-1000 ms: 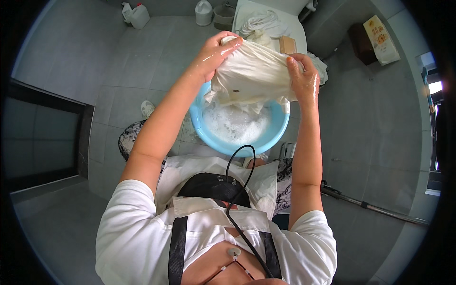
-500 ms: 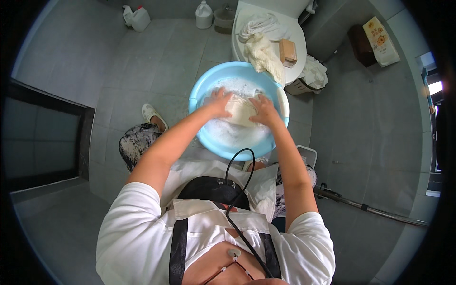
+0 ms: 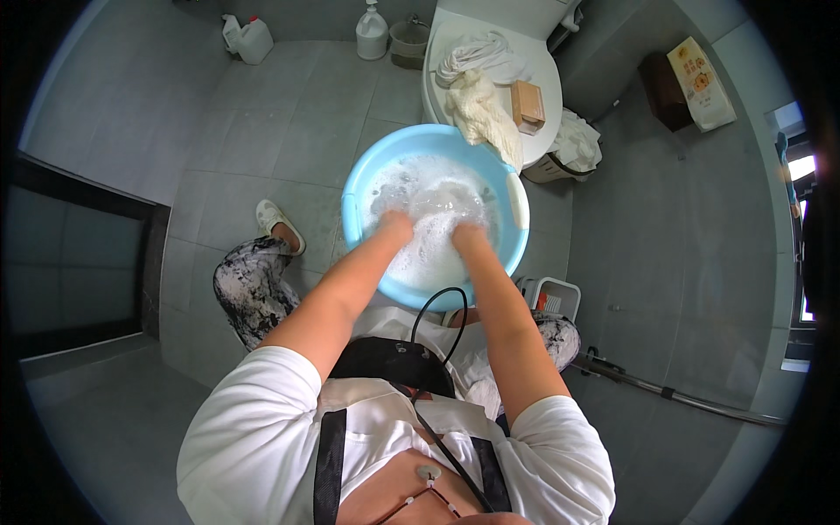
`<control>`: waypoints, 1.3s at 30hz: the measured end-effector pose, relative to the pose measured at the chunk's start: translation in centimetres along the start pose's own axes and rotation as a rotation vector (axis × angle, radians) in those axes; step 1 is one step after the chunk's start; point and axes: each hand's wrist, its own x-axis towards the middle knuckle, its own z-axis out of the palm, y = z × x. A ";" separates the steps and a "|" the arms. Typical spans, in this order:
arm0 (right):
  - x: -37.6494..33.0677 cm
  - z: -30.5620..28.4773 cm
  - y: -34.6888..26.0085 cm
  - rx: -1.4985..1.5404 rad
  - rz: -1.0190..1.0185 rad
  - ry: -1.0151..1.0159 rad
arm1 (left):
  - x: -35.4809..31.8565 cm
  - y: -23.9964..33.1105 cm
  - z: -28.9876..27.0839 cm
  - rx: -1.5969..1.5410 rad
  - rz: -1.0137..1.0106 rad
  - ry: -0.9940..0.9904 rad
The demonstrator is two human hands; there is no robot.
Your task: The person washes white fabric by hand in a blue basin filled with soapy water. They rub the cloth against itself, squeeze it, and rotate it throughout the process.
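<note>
Both hands plunge into the foamy water of the light blue basin (image 3: 372, 179) at upper centre: the left hand (image 3: 395, 226) and right hand (image 3: 466, 236) sink wrist-deep in suds, so I cannot tell their grip; the cloth is probably submerged.

Left hand: your left hand (image 3: 395, 226) was sunk in the suds, fingers hidden.
Right hand: your right hand (image 3: 466, 234) was plunged in just beside it.
Basin: the blue basin (image 3: 354, 206) sat on the tiled floor (image 3: 289, 131), full of foamy water (image 3: 433, 197).
Behind: white cloths (image 3: 479, 79) and a brown block (image 3: 527, 102) lay on a white lid (image 3: 547, 83).
</note>
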 end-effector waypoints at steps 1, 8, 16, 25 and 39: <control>0.0 0.8 0.0 -0.078 -0.046 0.037 | 0.7 -0.2 1.2 0.003 -0.005 0.044; 0.5 0.9 1.1 -0.024 -0.003 0.366 | 1.0 -0.7 -1.0 -0.441 -0.214 0.168; -1.4 -8.0 1.2 0.956 -0.058 0.683 | 0.8 -2.5 -2.5 -1.638 -0.119 0.042; -7.0 -17.4 -0.8 1.897 -0.173 0.423 | -1.2 -0.3 -4.0 -2.808 0.275 -0.029; -7.1 -14.2 -3.0 1.137 -0.133 1.088 | -3.9 2.1 -9.6 -2.568 0.271 0.104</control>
